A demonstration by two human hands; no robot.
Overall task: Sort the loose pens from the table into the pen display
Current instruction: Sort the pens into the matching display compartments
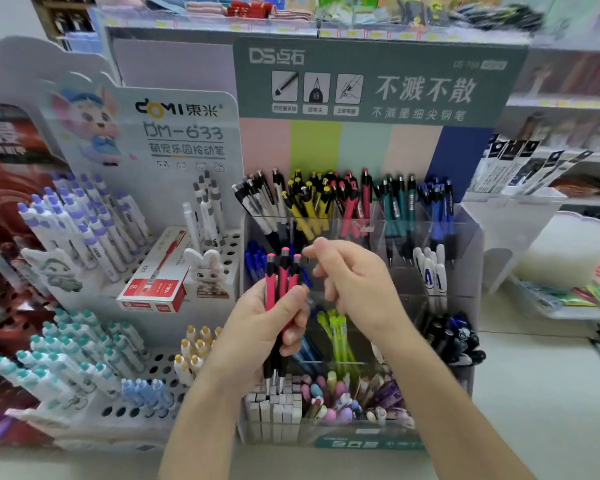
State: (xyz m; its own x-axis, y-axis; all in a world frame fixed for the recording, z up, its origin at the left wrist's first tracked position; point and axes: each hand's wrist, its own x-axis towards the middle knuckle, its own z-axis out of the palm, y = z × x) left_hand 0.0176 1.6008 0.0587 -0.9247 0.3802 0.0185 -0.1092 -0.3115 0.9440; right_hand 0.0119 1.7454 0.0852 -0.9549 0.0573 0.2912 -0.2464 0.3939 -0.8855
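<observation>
Pink pens (283,278), three of them, stand upright with tips down, gripped by the left hand (267,327). The right hand (350,278) hovers just right of their caps, fingers loosely bent and seemingly empty. In the pen display (471,244), the matching pink row (355,202) lies farther and slightly right, between yellow pens (309,202) and teal pens (395,202), nearer the right hand.

This is a stationery shop. On the table (541,393) stands a tiered clear pen display (469,237), its compartments packed with click pens (309,202) sorted by colour under a printed brand header card (378,81). To its left, a white perforated stand (174,140) with a cartoon mascot and a model number holds rows of identical pens (84,230) and a red retail box (160,275). Behind, a shelf edge (291,29) carries yellow price tags, and packaged goods (520,161) lean in a clear holder on the right.
</observation>
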